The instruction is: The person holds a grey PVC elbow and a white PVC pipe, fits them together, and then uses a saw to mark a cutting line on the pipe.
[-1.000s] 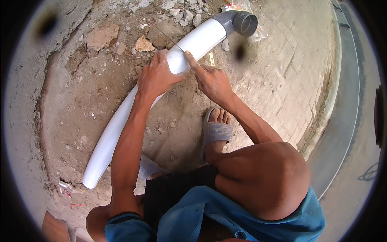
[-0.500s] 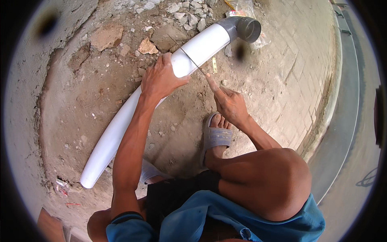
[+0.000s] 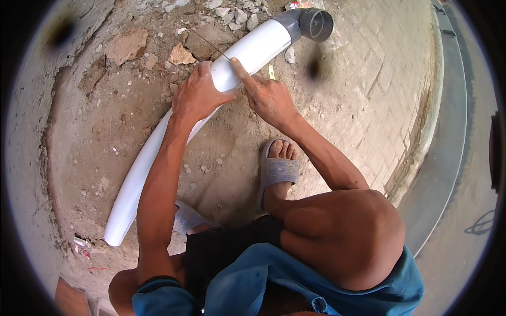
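A long white plastic pipe [image 3: 258, 46] lies slantwise over the dirt, from lower left to upper right. A dark grey elbow fitting [image 3: 317, 25] is on its far end. My left hand [image 3: 197, 96] is wrapped over the pipe near its middle, the thumb on the near side. In my right hand [image 3: 270, 101] is a thin dark saw blade [image 3: 208, 43], laid across the pipe just beyond my left hand. My right forefinger stretches along the blade over the pipe's top. The blade's far part sticks out past the pipe; its grip end is hidden in my fingers.
Broken stones [image 3: 240, 17] and larger brown chunks [image 3: 126, 46] lie beyond the pipe. A rough wall [image 3: 31, 137] runs along the left. Paving [image 3: 363, 79], a kerb and a road are on the right. My sandalled foot [image 3: 280, 168] stands between the pipe and my knee.
My right hand has pushed forward and left, onto the pipe. More of the saw blade now sticks out on the far side. My left hand keeps its hold on the pipe.
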`<action>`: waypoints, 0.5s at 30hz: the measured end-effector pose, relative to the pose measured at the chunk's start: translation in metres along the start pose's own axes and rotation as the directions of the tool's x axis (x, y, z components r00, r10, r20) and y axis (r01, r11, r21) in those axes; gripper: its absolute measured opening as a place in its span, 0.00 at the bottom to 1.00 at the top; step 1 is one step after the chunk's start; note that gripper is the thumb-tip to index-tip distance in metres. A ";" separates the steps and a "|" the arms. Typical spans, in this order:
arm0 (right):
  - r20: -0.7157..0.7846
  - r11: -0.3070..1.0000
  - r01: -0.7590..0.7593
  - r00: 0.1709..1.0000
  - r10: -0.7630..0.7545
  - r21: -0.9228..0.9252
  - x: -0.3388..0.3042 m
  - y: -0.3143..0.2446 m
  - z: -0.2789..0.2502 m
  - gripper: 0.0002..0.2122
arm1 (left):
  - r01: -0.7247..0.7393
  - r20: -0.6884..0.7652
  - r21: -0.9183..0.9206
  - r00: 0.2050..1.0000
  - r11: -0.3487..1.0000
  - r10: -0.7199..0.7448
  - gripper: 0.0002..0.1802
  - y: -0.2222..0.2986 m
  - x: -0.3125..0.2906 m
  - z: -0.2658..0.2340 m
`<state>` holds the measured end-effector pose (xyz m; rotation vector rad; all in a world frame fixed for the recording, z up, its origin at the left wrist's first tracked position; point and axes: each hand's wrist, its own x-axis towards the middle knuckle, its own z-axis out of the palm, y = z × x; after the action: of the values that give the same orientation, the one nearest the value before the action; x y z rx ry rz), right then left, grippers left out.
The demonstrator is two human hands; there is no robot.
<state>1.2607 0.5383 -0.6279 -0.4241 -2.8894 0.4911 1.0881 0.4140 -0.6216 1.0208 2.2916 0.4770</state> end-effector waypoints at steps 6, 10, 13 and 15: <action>0.165 0.993 -0.118 0.979 0.116 0.000 -0.074 0.007 -0.025 0.39 | -0.007 -0.024 0.078 1.000 0.997 0.009 0.55 0.006 0.001 0.008; 0.051 1.000 -0.019 0.999 0.020 -0.022 0.001 -0.004 0.000 0.38 | 0.002 0.013 0.001 1.000 1.000 -0.002 0.53 -0.002 -0.002 0.000; 0.095 0.998 -0.067 0.993 0.067 0.001 -0.014 -0.002 -0.004 0.38 | 0.002 0.021 0.008 1.000 1.000 -0.003 0.53 -0.005 -0.001 -0.001; 0.113 0.997 -0.074 0.991 0.073 0.002 -0.050 0.005 -0.020 0.38 | -0.009 -0.004 0.039 1.000 0.999 0.009 0.53 0.003 0.004 -0.002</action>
<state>1.3140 0.5333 -0.6175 -0.5201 -2.9885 0.5521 1.0864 0.4186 -0.6202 1.0506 2.3088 0.4406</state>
